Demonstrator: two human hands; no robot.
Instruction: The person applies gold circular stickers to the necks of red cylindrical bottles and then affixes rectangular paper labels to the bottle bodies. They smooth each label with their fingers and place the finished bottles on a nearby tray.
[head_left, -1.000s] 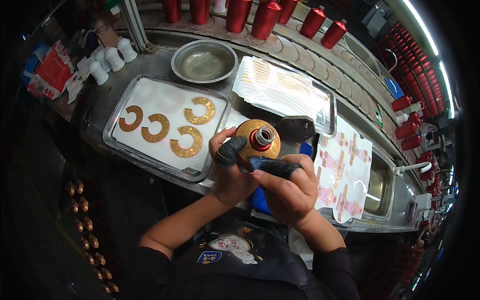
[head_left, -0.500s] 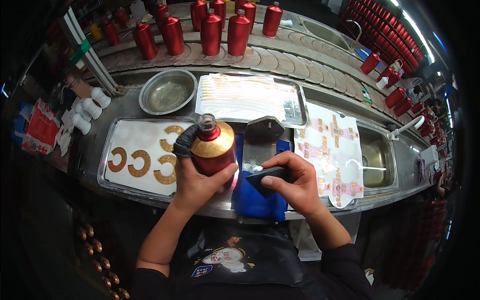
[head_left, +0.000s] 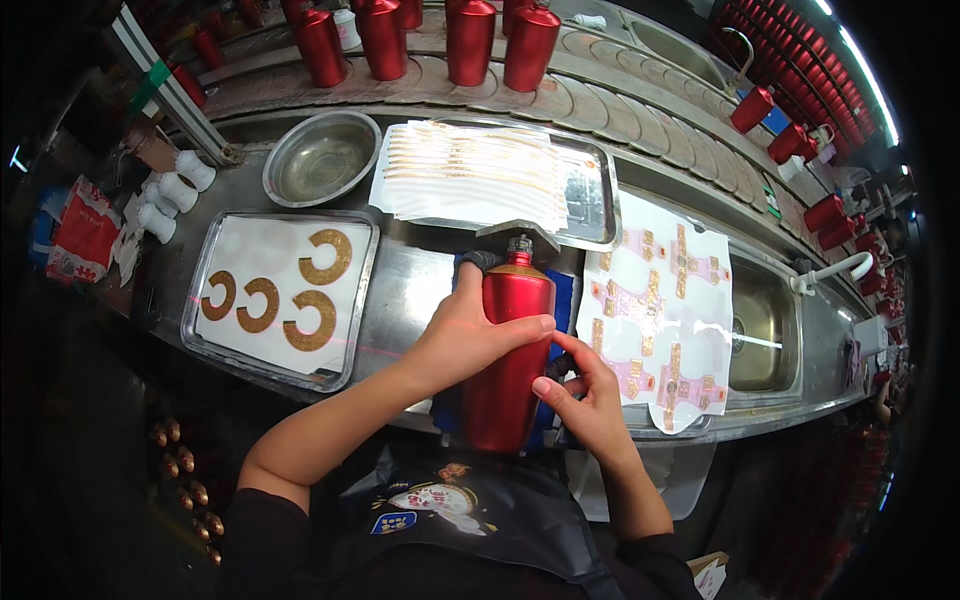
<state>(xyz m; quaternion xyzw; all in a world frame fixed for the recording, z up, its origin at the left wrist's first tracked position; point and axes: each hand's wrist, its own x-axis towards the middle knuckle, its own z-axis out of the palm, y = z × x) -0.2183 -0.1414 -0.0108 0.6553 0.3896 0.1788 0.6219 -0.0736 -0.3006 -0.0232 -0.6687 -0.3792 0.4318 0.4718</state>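
Observation:
A red bottle (head_left: 512,390) with a clear neck lies tilted over the blue cloth (head_left: 447,405), its neck at the dark notched plate (head_left: 545,240). My left hand (head_left: 470,335) wraps round its upper body, thumb across the front; a dark cover shows on a finger. My right hand (head_left: 590,395) is at the bottle's right side with bent fingers. Its index fingertip is close to my left thumb, and its thumb is against the red surface. Something dark shows behind those fingers, too hidden to name. Left of the bottle, a metal tray (head_left: 365,290) holds gold C-shaped labels (head_left: 310,320).
Behind lie a steel bowl (head_left: 372,150) and a tray (head_left: 600,170) of gold strip labels. Right are sheets of pink and gold labels (head_left: 660,300), then a sink (head_left: 765,370) with a white tap (head_left: 850,265). Red bottles (head_left: 470,45) stand on the plated conveyor (head_left: 600,110).
The bottle, upright before, is now laid back over the blue cloth, its gold shoulder turned away. My right hand has come against its side; the black block it held no longer shows clearly.

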